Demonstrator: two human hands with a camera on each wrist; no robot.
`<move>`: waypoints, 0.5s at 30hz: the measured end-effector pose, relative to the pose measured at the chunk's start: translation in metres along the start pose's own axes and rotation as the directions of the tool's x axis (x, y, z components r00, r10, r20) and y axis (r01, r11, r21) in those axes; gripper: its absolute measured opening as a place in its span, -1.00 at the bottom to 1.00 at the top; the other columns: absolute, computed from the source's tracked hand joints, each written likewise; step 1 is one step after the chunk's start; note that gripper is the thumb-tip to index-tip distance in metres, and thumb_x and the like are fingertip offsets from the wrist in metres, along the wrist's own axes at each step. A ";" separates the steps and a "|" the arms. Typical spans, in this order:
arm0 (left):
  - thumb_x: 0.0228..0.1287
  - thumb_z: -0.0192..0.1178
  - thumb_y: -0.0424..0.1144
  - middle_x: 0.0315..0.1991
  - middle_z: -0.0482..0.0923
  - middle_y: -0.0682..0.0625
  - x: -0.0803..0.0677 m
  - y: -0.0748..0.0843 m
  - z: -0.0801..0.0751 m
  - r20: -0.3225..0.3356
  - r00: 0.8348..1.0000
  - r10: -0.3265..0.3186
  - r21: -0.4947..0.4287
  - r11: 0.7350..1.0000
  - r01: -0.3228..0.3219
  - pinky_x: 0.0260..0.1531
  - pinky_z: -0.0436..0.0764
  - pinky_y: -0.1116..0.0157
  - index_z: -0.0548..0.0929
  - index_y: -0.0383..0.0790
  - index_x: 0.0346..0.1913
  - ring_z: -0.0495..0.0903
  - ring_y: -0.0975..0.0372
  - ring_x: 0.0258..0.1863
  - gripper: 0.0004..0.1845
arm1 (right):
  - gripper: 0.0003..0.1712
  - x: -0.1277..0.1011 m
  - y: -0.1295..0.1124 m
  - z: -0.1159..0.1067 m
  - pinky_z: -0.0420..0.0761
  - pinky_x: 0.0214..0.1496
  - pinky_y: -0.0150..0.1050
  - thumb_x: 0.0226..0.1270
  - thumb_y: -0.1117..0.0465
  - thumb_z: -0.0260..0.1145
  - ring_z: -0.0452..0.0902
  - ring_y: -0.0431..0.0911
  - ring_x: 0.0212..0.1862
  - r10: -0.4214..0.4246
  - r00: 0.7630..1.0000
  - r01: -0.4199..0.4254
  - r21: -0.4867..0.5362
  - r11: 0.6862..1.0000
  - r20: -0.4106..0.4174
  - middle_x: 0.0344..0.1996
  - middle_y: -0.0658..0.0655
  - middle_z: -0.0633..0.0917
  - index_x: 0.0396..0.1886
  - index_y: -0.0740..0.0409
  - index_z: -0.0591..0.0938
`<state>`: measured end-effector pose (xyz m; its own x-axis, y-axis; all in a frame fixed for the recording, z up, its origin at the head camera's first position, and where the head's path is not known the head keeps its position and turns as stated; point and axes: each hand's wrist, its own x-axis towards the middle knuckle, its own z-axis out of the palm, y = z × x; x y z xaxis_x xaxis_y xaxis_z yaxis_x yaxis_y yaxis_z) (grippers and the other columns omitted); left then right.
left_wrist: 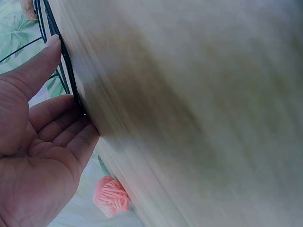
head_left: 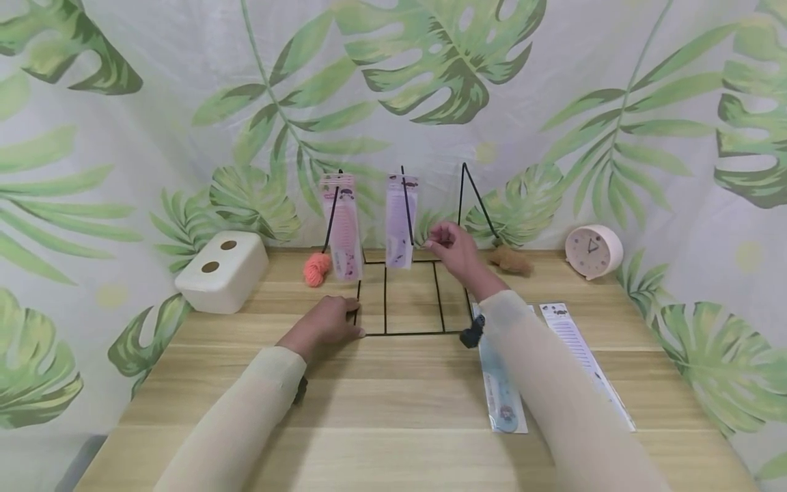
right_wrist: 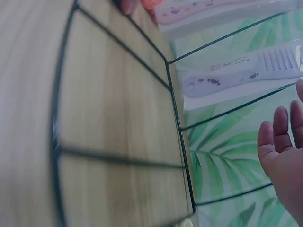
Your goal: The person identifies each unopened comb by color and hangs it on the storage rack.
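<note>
A black wire display rack (head_left: 385, 301) stands on the table with upright prongs. My left hand (head_left: 328, 320) holds the left side of its base, thumb and fingers about the wire (left_wrist: 68, 56). A packaged pink comb (head_left: 346, 232) hangs on the left prong. On the middle prong hangs a packaged purple comb (head_left: 401, 222), also seen as a purple comb (right_wrist: 222, 81) in the right wrist view. Just right of that prong's tip is my right hand (head_left: 458, 256), its fingers (right_wrist: 281, 127) loosely bent with nothing seen in them. The right wrist view cuts off its thumb side.
Two flat comb packs lie at the right, a blue one (head_left: 499, 383) partly under my right sleeve and a white one (head_left: 581, 348). Coral yarn (head_left: 317, 269), a brown bundle (head_left: 512, 260), a pink clock (head_left: 593, 251) and a white box with two holes (head_left: 223, 272) stand around the rack.
</note>
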<state>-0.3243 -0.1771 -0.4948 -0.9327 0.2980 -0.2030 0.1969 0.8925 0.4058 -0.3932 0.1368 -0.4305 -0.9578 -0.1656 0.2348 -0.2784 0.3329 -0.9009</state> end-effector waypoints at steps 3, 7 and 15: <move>0.39 0.53 -0.03 0.56 0.47 -0.31 0.002 0.001 0.000 0.002 1.000 0.007 -0.002 1.000 -0.007 0.61 0.38 -0.15 0.53 -0.28 0.56 0.44 -0.18 0.57 -0.22 | -0.59 -0.023 0.007 -0.017 0.68 0.32 0.04 0.60 0.18 0.41 0.63 0.16 0.22 0.024 0.997 -0.018 -0.076 0.997 0.068 0.14 0.30 0.70 0.27 0.29 0.59; 0.39 0.52 -0.02 0.57 0.46 -0.31 0.004 0.001 0.000 0.003 1.000 0.013 -0.002 1.000 -0.013 0.62 0.36 -0.15 0.52 -0.28 0.57 0.42 -0.19 0.57 -0.21 | -0.54 -0.061 0.019 -0.044 0.68 0.36 0.11 0.59 0.11 0.44 0.62 0.16 0.28 0.069 0.987 -0.041 -0.187 0.982 0.145 0.20 0.31 0.69 0.31 0.22 0.58; 0.39 0.52 -0.03 0.55 0.47 -0.32 0.002 -0.001 0.001 0.007 1.000 -0.001 0.006 1.000 0.001 0.62 0.37 -0.15 0.52 -0.28 0.56 0.43 -0.19 0.57 -0.22 | -0.40 -0.124 0.042 -0.102 0.68 0.38 0.18 0.53 0.11 0.49 0.62 0.25 0.32 0.129 0.979 -0.068 -0.345 0.936 0.158 0.26 0.41 0.68 0.40 0.29 0.55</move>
<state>-0.3265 -0.1772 -0.4965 -0.9307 0.2995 -0.2101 0.1977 0.8950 0.4000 -0.2931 0.2664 -0.4601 -0.9624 -0.2658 0.0556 -0.2199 0.6430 -0.7336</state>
